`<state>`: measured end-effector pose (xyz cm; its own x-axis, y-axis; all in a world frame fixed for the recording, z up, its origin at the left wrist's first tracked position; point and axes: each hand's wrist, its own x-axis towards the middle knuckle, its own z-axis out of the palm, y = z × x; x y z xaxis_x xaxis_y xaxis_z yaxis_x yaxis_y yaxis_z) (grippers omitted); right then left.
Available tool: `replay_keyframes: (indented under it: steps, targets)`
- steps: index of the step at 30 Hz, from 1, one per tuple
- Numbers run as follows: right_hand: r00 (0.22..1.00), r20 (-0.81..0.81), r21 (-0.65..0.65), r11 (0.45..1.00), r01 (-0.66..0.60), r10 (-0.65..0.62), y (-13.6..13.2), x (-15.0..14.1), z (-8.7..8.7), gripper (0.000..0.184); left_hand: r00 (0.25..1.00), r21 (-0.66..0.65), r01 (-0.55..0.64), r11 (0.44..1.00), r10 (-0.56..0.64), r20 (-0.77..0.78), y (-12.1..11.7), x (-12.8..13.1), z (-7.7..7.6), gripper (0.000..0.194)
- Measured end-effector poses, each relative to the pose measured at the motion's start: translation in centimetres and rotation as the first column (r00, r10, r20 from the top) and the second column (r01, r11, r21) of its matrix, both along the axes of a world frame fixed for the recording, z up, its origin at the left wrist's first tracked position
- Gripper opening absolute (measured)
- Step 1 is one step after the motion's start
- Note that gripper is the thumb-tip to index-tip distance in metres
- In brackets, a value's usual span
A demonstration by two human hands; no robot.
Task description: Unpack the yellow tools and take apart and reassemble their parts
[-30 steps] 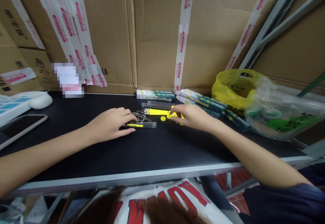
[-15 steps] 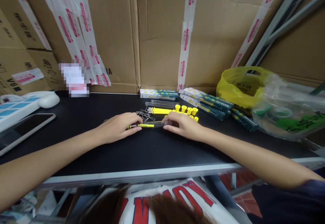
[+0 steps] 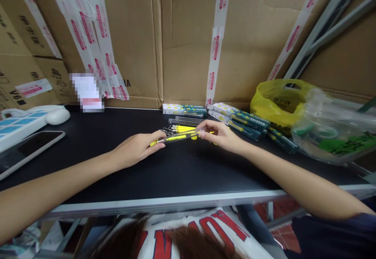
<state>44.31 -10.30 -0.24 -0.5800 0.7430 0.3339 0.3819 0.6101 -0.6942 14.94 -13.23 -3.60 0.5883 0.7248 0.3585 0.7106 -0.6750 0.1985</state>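
Between my two hands a clear plastic tube (image 3: pixel 183 136) with a slim yellow stick inside is held slightly tilted, its right end higher. My left hand (image 3: pixel 139 146) pinches the left end, where a yellow tip pokes out past the thumb. The fingers of my right hand (image 3: pixel 221 137) are closed around the other end. Just behind the tube lie several yellow sticks (image 3: pixel 185 128) with metal tips, partly hidden by the tube and my right hand. Thin wire hooks (image 3: pixel 166 130) lie behind my left fingertips.
Clear tubes (image 3: pixel 186 121) and narrow printed boxes (image 3: pixel 235 114) lie along the back. At the right are a yellow plastic bag (image 3: pixel 273 104) and a clear bag (image 3: pixel 329 130). A phone (image 3: pixel 29 149) and a white power strip (image 3: pixel 23 126) lie left. Cardboard (image 3: pixel 185 47) walls the back.
The tube has risen off the tabletop and tilted up at its right end. My right hand has moved right and up, and the yellow stick now reaches further along inside the tube.
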Motion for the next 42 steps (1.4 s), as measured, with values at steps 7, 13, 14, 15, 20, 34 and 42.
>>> replay_keyframes:
  steps: [7, 13, 14, 15, 20, 34, 42]
  targets:
    - [0.998, -0.051, -0.024, 0.999, -0.037, 0.036, -0.1, 0.1, 0.3, 0.031, 0.990, -0.097, -0.141, 0.985, 0.143, 0.008, 0.0, 0.1, 0.4, 0.046]
    - [0.992, -0.120, -0.073, 0.997, -0.040, 0.031, 0.6, 0.7, 0.3, 0.028, 0.989, -0.093, -0.149, 0.985, 0.146, -0.033, 0.5, -0.6, 0.2, 0.044]
    - [0.988, -0.152, -0.092, 0.995, -0.040, 0.025, 0.8, 0.9, 0.4, 0.027, 0.990, -0.094, -0.142, 0.985, 0.140, -0.031, 0.6, -0.7, 0.1, 0.044]
    - [0.982, -0.187, -0.111, 0.993, -0.041, 0.019, 1.0, 1.0, 0.5, 0.026, 0.991, -0.097, -0.133, 0.986, 0.131, -0.026, 0.6, -0.8, 0.1, 0.043]
    - [0.940, -0.338, -0.162, 0.987, -0.020, -0.036, 1.4, 1.9, 1.8, 0.019, 0.996, -0.099, -0.092, 0.991, 0.093, 0.007, 0.2, -0.7, 0.1, 0.039]
    - [0.804, -0.532, -0.096, 0.963, 0.252, -0.264, 4.4, 4.5, 3.0, 0.020, 0.997, -0.096, -0.020, 0.995, 0.027, 0.076, 0.2, -0.5, 0.3, 0.032]
    - [0.877, -0.414, 0.223, 0.906, 0.359, -0.245, 8.2, 4.0, 4.1, 0.027, 0.998, -0.067, -0.031, 0.997, 0.034, 0.045, 0.2, -0.6, -0.3, 0.022]
